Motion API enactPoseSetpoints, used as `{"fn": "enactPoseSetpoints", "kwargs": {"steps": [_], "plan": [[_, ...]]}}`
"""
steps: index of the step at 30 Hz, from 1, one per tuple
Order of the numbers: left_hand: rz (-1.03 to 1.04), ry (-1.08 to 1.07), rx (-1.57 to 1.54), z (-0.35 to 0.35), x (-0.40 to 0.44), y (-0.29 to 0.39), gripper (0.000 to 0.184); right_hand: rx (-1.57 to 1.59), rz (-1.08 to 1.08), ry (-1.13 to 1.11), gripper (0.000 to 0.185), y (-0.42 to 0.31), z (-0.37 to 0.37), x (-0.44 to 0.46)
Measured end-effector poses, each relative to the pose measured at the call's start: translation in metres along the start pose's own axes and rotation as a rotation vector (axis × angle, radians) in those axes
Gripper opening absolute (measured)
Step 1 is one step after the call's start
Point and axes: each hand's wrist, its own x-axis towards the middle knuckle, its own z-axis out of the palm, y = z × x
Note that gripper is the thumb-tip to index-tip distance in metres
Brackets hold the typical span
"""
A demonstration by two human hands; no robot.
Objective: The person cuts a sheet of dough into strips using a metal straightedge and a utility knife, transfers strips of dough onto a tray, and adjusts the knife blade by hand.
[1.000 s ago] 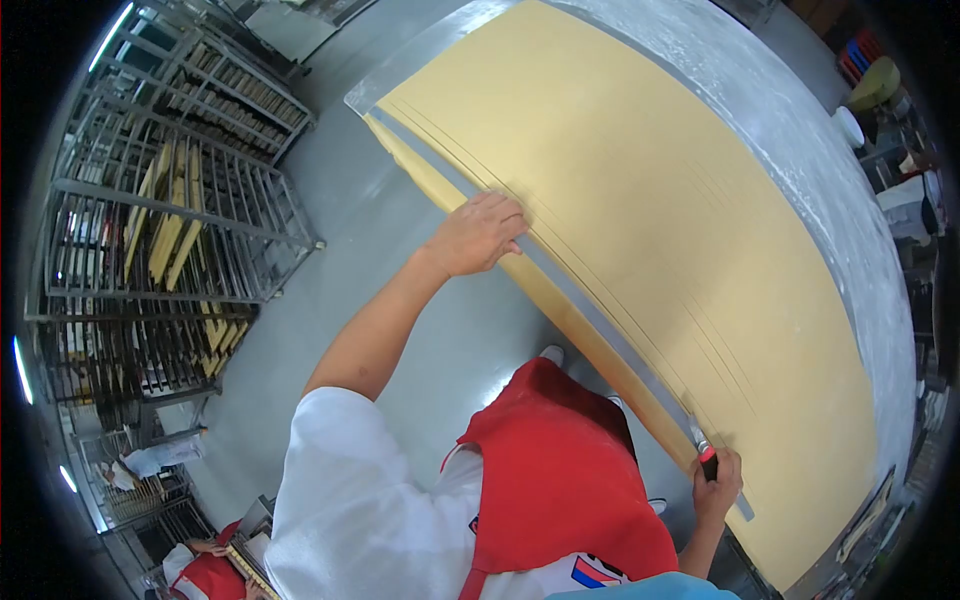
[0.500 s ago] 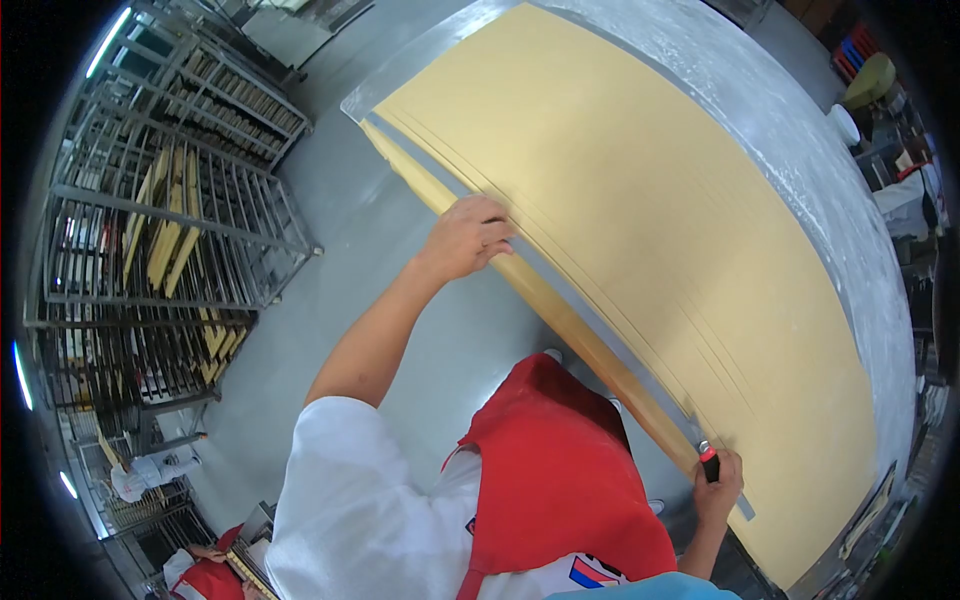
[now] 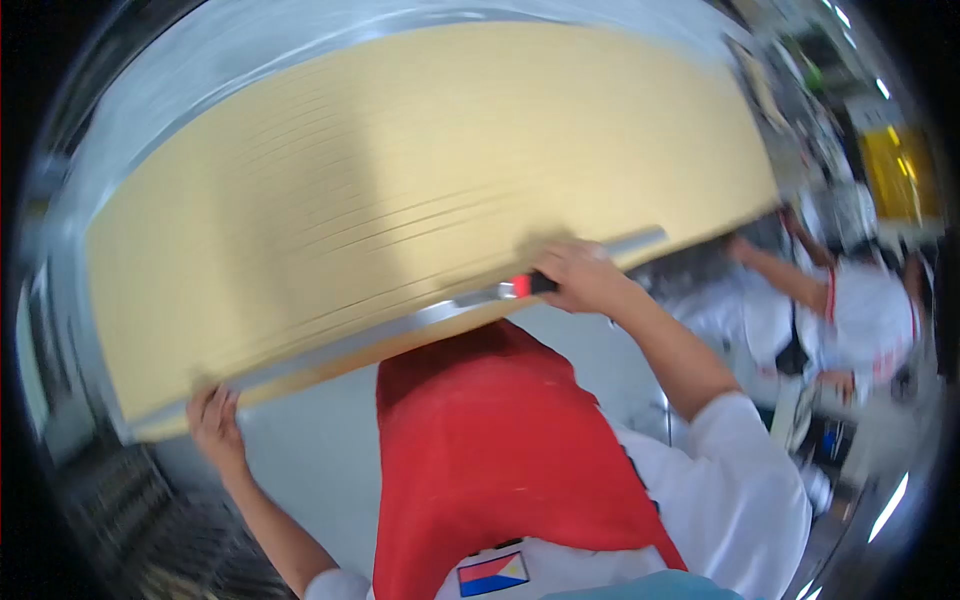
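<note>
A wide, pale yellow sheet of dough (image 3: 480, 130) covers the table, with several thin parallel lines across it. A long metal straightedge (image 3: 330, 350) lies along its near edge, and a narrow strip of dough shows on my side of it. At the straightedge's left end, my left hand (image 3: 215, 425) has its fingers bent and closed on it. My right hand (image 3: 585, 275) is wrapped round a knife (image 3: 537, 284) with a red and black handle. The knife's blade points left along the straightedge, and the hand rests over the straightedge's right part.
Beyond the dough runs the floury metal tabletop (image 3: 240, 50). To the right stands another person (image 3: 860, 320) in white, an arm reaching toward the table's end. Racks (image 3: 110, 500) blur at lower left. My red apron (image 3: 480, 430) is close to the table edge.
My view has swung round to the right, so the table now lies across it. My right hand and the knife have moved away from my body, up along the straightedge. A person has come into view.
</note>
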Motion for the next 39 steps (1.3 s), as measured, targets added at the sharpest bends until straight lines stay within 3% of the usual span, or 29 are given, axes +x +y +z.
{"fn": "enactPoseSetpoints", "kwargs": {"steps": [8,14,23,39], "plan": [[-0.151,-0.015,-0.112,0.015,-0.019,-0.026,0.023,-0.070,-0.024,0.041,0.030,0.006,0.009,-0.004],[-0.004,-0.027,0.003,0.008,-0.014,-0.025,0.022,-0.049,-0.049,0.036,0.027,0.007,0.007,-0.005],[0.048,-0.034,-0.021,0.005,-0.007,-0.016,0.024,-0.069,-0.017,-0.058,0.026,0.003,0.000,-0.003],[-0.070,-0.067,-0.130,0.007,-0.014,-0.024,0.026,-0.049,-0.053,-0.013,0.033,0.011,0.011,-0.004]]}}
